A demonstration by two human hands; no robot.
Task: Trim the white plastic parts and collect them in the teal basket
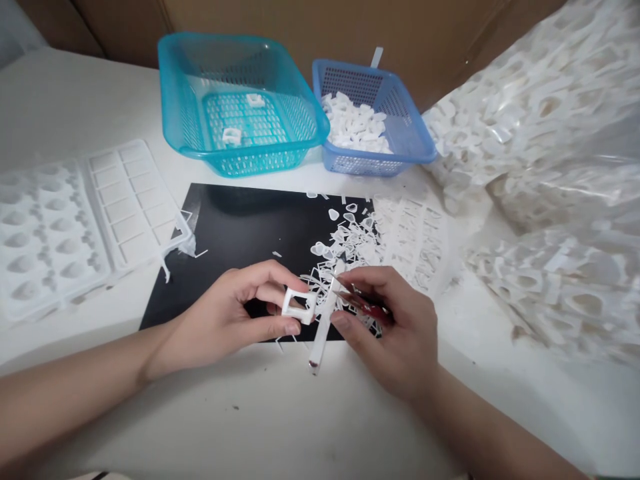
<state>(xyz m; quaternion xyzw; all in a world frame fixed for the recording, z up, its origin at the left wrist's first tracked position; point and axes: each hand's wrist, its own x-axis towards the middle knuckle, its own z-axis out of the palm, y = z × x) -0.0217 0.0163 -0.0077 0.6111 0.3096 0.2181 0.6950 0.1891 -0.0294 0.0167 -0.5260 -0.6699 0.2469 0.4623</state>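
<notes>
My left hand [250, 300] pinches a small white plastic frame [299, 307] with a square opening between thumb and fingers. Facing it from the right, my right hand [395, 320] is closed round a red-handled tool [367, 305] with narrow metal tips. The tips point left and stop short of the frame; most of the handles are hidden in my palm, so whether it is nippers or scissors is unclear. A slim white stick-like tool [326, 319] with a dark upper tip lies between my hands, over a pile of white plastic scraps [355, 240] on the black mat [235, 227].
Two white frames sit inside a teal basket [245, 163] at the back. Beside it, a blue basket [370, 163] holds many white pieces. White moulded trays [120, 200] lie at left. Bulging clear bags of white parts [550, 133] line the right side. Cardboard [280, 20] stands behind.
</notes>
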